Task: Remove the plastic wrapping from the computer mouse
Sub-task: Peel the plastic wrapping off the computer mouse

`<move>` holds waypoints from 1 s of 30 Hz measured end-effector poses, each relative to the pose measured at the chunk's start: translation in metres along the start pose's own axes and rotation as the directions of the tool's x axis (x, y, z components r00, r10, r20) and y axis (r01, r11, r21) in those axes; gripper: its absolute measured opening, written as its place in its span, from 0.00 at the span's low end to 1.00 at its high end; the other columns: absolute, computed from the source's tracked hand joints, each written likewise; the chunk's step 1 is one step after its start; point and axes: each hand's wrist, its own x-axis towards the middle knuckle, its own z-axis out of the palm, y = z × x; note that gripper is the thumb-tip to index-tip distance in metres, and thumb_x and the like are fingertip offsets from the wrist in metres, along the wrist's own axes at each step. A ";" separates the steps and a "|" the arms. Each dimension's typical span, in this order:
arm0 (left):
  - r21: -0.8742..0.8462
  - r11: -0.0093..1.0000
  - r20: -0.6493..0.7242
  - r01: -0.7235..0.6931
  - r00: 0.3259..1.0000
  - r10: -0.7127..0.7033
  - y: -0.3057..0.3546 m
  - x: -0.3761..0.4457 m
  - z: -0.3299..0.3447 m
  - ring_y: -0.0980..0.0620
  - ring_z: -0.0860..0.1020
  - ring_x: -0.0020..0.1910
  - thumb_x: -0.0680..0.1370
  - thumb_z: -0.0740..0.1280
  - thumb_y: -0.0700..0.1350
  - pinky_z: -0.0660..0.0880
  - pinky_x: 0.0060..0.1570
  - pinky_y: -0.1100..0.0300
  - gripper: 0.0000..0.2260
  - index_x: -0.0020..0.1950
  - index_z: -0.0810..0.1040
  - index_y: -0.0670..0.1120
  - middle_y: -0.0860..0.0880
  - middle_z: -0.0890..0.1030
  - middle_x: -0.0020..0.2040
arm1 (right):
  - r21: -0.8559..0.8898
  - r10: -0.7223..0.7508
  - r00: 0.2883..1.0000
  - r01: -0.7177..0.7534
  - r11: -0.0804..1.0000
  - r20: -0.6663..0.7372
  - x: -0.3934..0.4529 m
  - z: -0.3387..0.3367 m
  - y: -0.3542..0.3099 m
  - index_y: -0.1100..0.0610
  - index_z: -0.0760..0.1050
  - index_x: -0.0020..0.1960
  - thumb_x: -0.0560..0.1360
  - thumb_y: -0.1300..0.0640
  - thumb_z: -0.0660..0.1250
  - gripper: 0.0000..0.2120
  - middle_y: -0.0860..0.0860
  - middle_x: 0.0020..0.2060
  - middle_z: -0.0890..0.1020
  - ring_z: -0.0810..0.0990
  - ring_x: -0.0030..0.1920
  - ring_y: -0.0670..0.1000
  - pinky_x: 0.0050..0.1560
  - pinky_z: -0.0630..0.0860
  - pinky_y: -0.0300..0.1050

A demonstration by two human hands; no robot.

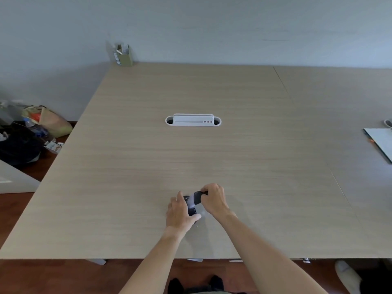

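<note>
A black computer mouse (192,211) sits on the wooden table (148,166) near its front edge, partly inside clear plastic wrapping (193,200). My left hand (180,213) grips the mouse from the left side and hides much of it. My right hand (213,199) pinches the far end of the plastic wrapping, with a dark bit showing between the fingertips. The wrapping looks hazy and stretched between the two hands.
A white cable-port insert (193,120) is set into the table's middle. A green cardboard box (124,55) stands at the far left corner. A white sheet or board (381,143) lies at the right edge. Bags (31,132) lie on the floor to the left.
</note>
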 end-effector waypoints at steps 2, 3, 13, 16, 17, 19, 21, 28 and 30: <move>-0.022 0.999 0.006 0.032 0.999 -0.032 0.003 -0.001 0.001 0.42 0.73 0.62 0.66 0.77 0.53 0.75 0.59 0.53 0.44 0.74 0.58 0.43 0.43 0.69 0.63 | 0.023 -0.007 0.999 0.006 1.000 0.054 0.001 0.004 0.002 0.72 0.76 0.38 0.62 0.72 0.57 0.11 0.68 0.38 0.81 0.78 0.42 0.66 0.35 0.75 0.54; -0.037 0.998 0.011 0.047 0.999 -0.046 0.004 0.000 0.001 0.41 0.73 0.62 0.67 0.78 0.52 0.75 0.59 0.53 0.43 0.73 0.59 0.42 0.43 0.69 0.63 | 0.007 -0.003 0.998 0.003 1.000 0.065 0.001 0.003 0.003 0.71 0.77 0.38 0.62 0.72 0.56 0.11 0.66 0.38 0.82 0.78 0.41 0.65 0.35 0.75 0.52; -0.111 0.987 0.023 0.113 0.994 -0.111 0.002 0.005 0.003 0.42 0.75 0.58 0.64 0.79 0.48 0.74 0.51 0.57 0.33 0.62 0.67 0.40 0.43 0.71 0.59 | 0.038 -0.023 0.999 0.021 0.999 0.044 -0.004 0.002 0.001 0.68 0.79 0.37 0.63 0.71 0.58 0.11 0.62 0.35 0.82 0.78 0.38 0.61 0.37 0.76 0.50; -0.146 0.980 0.028 0.132 0.991 -0.130 0.000 0.007 0.001 0.43 0.75 0.56 0.62 0.79 0.46 0.74 0.48 0.57 0.32 0.59 0.68 0.41 0.43 0.72 0.58 | -0.029 0.021 0.998 -0.023 0.999 -0.061 -0.006 -0.006 0.000 0.62 0.61 0.26 0.61 0.73 0.54 0.09 0.55 0.26 0.66 0.61 0.28 0.55 0.26 0.58 0.45; -0.144 0.981 0.027 0.133 0.991 -0.130 -0.001 0.008 0.000 0.43 0.75 0.56 0.61 0.80 0.46 0.75 0.49 0.56 0.32 0.58 0.68 0.41 0.44 0.73 0.57 | -0.014 0.017 0.996 -0.018 1.000 -0.092 -0.005 -0.007 0.000 0.60 0.57 0.26 0.61 0.73 0.53 0.11 0.53 0.26 0.62 0.57 0.29 0.53 0.27 0.54 0.44; -0.127 0.983 0.031 0.129 0.992 -0.126 -0.003 0.010 -0.002 0.43 0.75 0.55 0.60 0.80 0.47 0.77 0.51 0.53 0.31 0.57 0.69 0.41 0.45 0.74 0.55 | 0.045 0.004 0.997 -0.001 0.999 -0.077 -0.006 -0.007 -0.006 0.65 0.61 0.26 0.59 0.71 0.53 0.05 0.56 0.25 0.63 0.58 0.28 0.55 0.28 0.55 0.44; -0.120 0.986 0.032 0.116 0.993 -0.113 -0.005 0.011 -0.002 0.44 0.76 0.55 0.59 0.80 0.47 0.78 0.52 0.51 0.31 0.55 0.70 0.42 0.46 0.75 0.54 | 0.080 0.014 1.000 -0.014 0.997 0.008 -0.003 -0.001 -0.010 0.70 0.76 0.34 0.61 0.71 0.55 0.11 0.63 0.31 0.77 0.73 0.32 0.61 0.31 0.67 0.44; -0.117 0.991 0.083 0.067 0.995 -0.058 -0.011 0.015 -0.003 0.45 0.76 0.54 0.57 0.78 0.46 0.78 0.50 0.50 0.30 0.56 0.71 0.47 0.48 0.75 0.53 | -0.051 0.014 0.999 -0.016 0.999 -0.033 0.000 -0.010 -0.015 0.61 0.59 0.27 0.63 0.72 0.55 0.10 0.53 0.28 0.64 0.60 0.29 0.55 0.26 0.56 0.43; -0.118 0.991 0.087 0.066 0.995 -0.056 -0.010 0.015 -0.004 0.45 0.76 0.54 0.57 0.78 0.45 0.79 0.50 0.50 0.29 0.54 0.71 0.47 0.48 0.75 0.53 | -0.011 -0.014 1.000 0.014 1.000 0.014 0.002 -0.006 -0.018 0.69 0.68 0.30 0.61 0.71 0.55 0.04 0.60 0.28 0.72 0.66 0.31 0.60 0.27 0.63 0.50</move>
